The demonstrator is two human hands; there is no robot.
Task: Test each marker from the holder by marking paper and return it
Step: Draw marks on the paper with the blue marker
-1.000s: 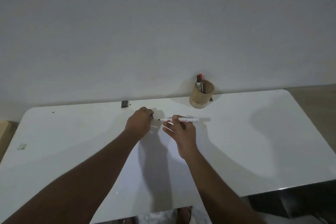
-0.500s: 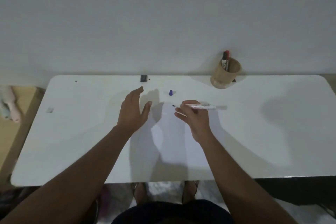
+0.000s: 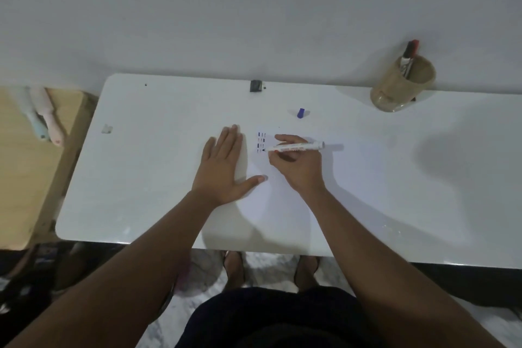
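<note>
Head view, looking down: the left hand [image 3: 223,167] lies flat and open, palm down, fingers together pointing away and thumb spread toward the right, pressing on the left part of a sheet of paper [image 3: 279,192] on the table [image 3: 147,172]. Its forearm runs back toward the lower left. The right hand [image 3: 296,164] is closed around a marker [image 3: 296,147] in a writing grip, wrist resting on the paper, forearm coming in from the lower right.

This marker has a slim white barrel with small print along it and lies nearly level, rear end pointing right, dark tip touching the paper beside a short column of small blue and reddish marks [image 3: 261,143]. A small blue cap [image 3: 301,112] sits on the table beyond the paper, apart from both hands.

At the far right stands the holder [image 3: 401,87], a round tan cup of wood-like grain, close to the wall, with a red-capped and a dark-capped marker [image 3: 409,56] leaning in it. Smooth, glossy and white, the table has rounded corners; a small dark block [image 3: 255,85] rests at its far edge.
</note>
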